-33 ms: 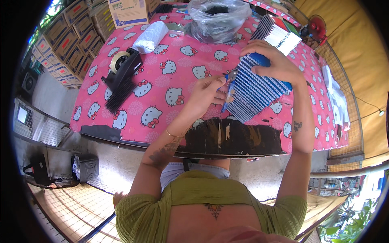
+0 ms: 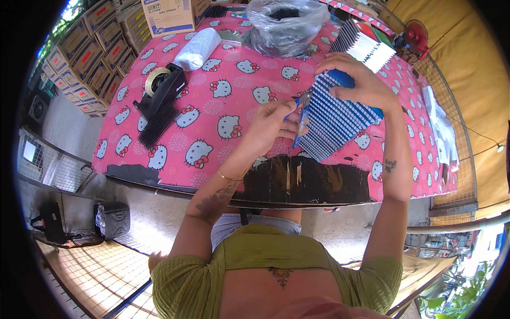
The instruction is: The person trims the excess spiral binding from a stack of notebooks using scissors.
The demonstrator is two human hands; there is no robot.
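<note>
My left hand (image 2: pixel 273 123) is closed around a small blue-handled tool (image 2: pixel 300 123) that looks like pliers, its metal tip pointing away from me. The tip lies against the left edge of a blue panel (image 2: pixel 337 119) covered in rows of small white squares. From above, my right hand (image 2: pixel 364 82) grips the panel's far right side, thumb on its face and fingers over the far edge. The panel is tilted above the table's near right part. What the tool's tip bites on is too small to make out.
A black tape dispenser (image 2: pixel 162 90), a black bristly strip (image 2: pixel 158 126) and a white roll (image 2: pixel 197 49) lie left on the pink patterned table cover (image 2: pixel 212 138). Farther back stand a clear plastic bag (image 2: pixel 287 32) with dark contents and a carton (image 2: pixel 172 16). White toothed sheets (image 2: pixel 369 50) lie back right.
The tool's lower blue handle has shifted slightly to the right, with a small movement of my left fingers. My right hand and the panel look the same.
</note>
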